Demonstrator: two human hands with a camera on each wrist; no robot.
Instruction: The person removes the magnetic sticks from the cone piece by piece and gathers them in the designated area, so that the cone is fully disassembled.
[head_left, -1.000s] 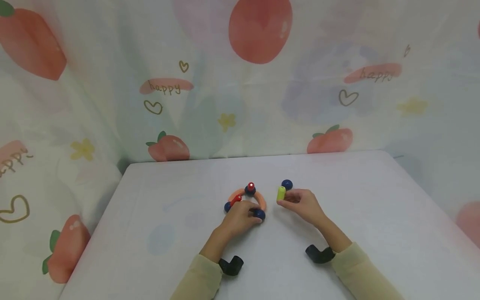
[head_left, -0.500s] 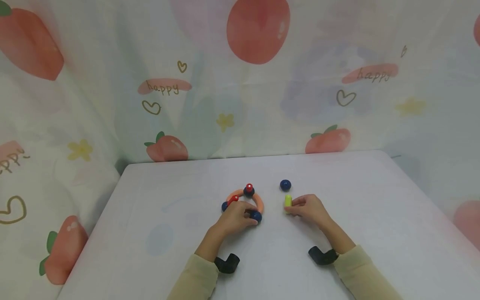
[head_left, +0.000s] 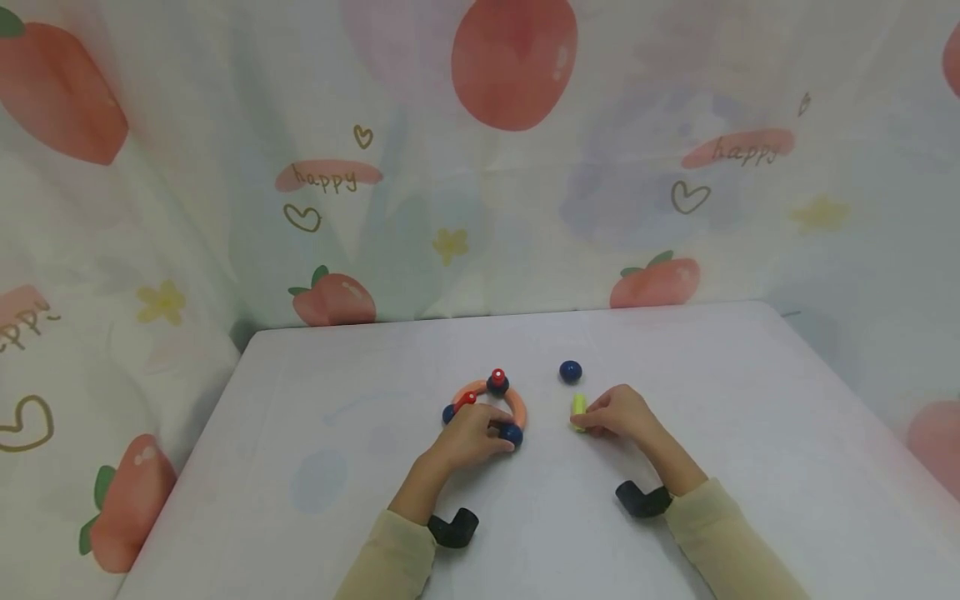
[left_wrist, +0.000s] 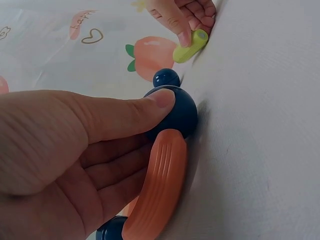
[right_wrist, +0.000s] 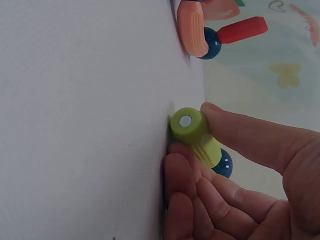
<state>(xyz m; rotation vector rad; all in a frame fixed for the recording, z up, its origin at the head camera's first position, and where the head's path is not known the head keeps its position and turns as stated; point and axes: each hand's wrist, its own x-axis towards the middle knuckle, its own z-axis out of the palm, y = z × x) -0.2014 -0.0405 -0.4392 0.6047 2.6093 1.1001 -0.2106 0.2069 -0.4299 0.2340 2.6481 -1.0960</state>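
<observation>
My left hand (head_left: 468, 435) pinches a dark blue ball (left_wrist: 184, 117) at the front right of a ring on the table. Orange curved magnetic rods (left_wrist: 162, 185) and more blue balls form this ring. One red rod (head_left: 498, 377) stands up from the back ball; another red rod (head_left: 467, 399) rises at the left, partly behind my left hand. My right hand (head_left: 624, 412) holds a yellow-green magnetic rod (right_wrist: 207, 150) between thumb and fingers, close to the tabletop. The rod's round end shows a silvery disc. It is apart from the ring.
A loose dark blue ball (head_left: 571, 372) lies behind the yellow-green rod. The white table (head_left: 337, 542) ends at a back edge against a fruit-printed cloth (head_left: 510, 208). Black wrist camera mounts (head_left: 454, 528) sit by both cuffs.
My right hand has moved the yellow-green rod from beside the loose ball toward me and slightly right, down near the table. My left hand keeps its pinch on the ball.
</observation>
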